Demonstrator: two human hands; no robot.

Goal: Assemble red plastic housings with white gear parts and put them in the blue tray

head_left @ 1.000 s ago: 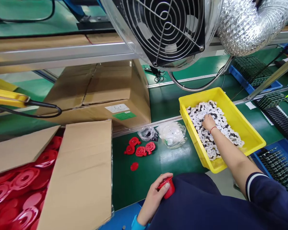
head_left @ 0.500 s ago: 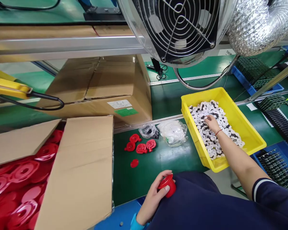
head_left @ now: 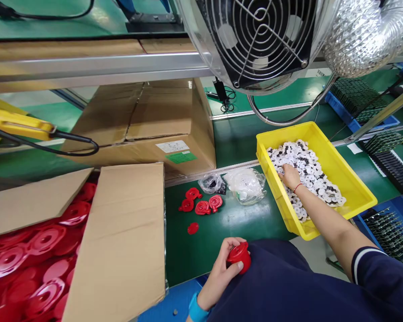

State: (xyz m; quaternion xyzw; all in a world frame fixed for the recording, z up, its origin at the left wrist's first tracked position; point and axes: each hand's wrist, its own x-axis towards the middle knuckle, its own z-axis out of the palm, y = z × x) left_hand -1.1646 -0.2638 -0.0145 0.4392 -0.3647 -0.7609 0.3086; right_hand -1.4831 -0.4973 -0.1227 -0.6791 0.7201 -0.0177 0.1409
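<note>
Held red cup (head_left: pixel 239 258) in curled left hand (head_left: pixel 221 270) outside yellow bin (head_left: pixel 351 190); had half-curled right hand (head_left: pixel 290 176) among white discs (head_left: pixel 314 175) inside, with unclear grasp.

No text is legible, even on the white label (head_left: pixel 172 146).

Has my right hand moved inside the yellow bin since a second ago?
Yes, the right hand has shifted left, closer to the left wall of the yellow bin.
</note>
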